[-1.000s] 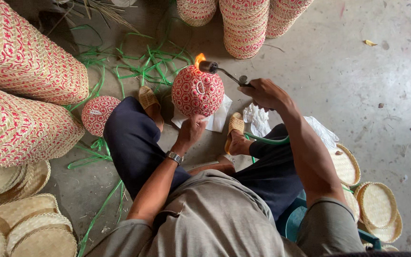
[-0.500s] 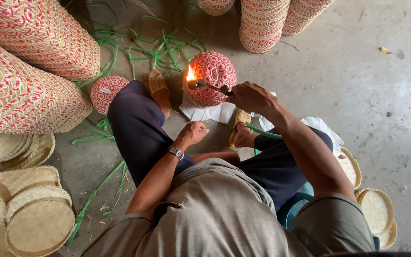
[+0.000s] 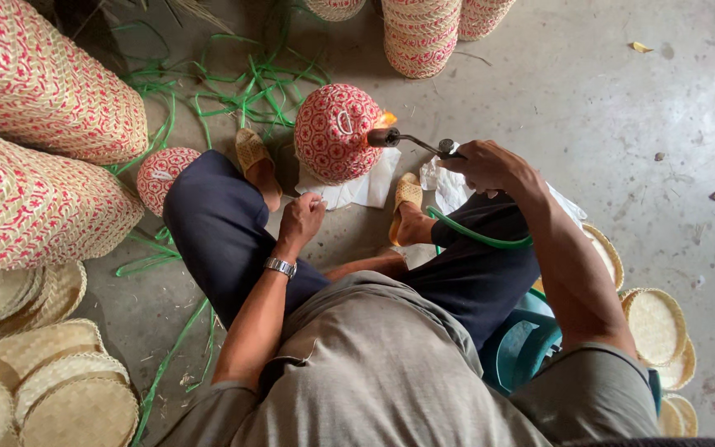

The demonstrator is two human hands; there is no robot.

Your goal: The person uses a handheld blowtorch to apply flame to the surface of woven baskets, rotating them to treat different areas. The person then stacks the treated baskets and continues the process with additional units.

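Seen from above, nearest: grey shirt, dark trousers, seat on a teal stool (image 3: 516, 354). Left hand (image 3: 301, 222), wristwatch on the wrist, resting by the left knee just short of the basket, fingers loosely curled and pinching what may be the edge of the white paper (image 3: 363, 187); hard to tell for certain. Right hand (image 3: 485, 166) clenched around the handle of a gas torch (image 3: 411, 142), a green hose (image 3: 477, 235) trailing back over the right leg. Between two sandalled feet, on the paper, a rounded red-and-white woven basket (image 3: 333, 132), torch nozzle against its right side, small orange flame (image 3: 386, 119) licking the weave. Beside the left knee, a matching woven lid (image 3: 159, 172). Farther out, green strapping strips (image 3: 242, 91) scattered on the concrete floor (image 3: 622, 124), stacks of red-patterned baskets (image 3: 35, 141) at left and top, flat pale woven lids (image 3: 51, 389) at both lower corners. Risks, judged from this: flame held too long in one spot likely to scorch or ignite the weave; paper underneath and nearby strips able to catch fire; bare toes close to the heat.
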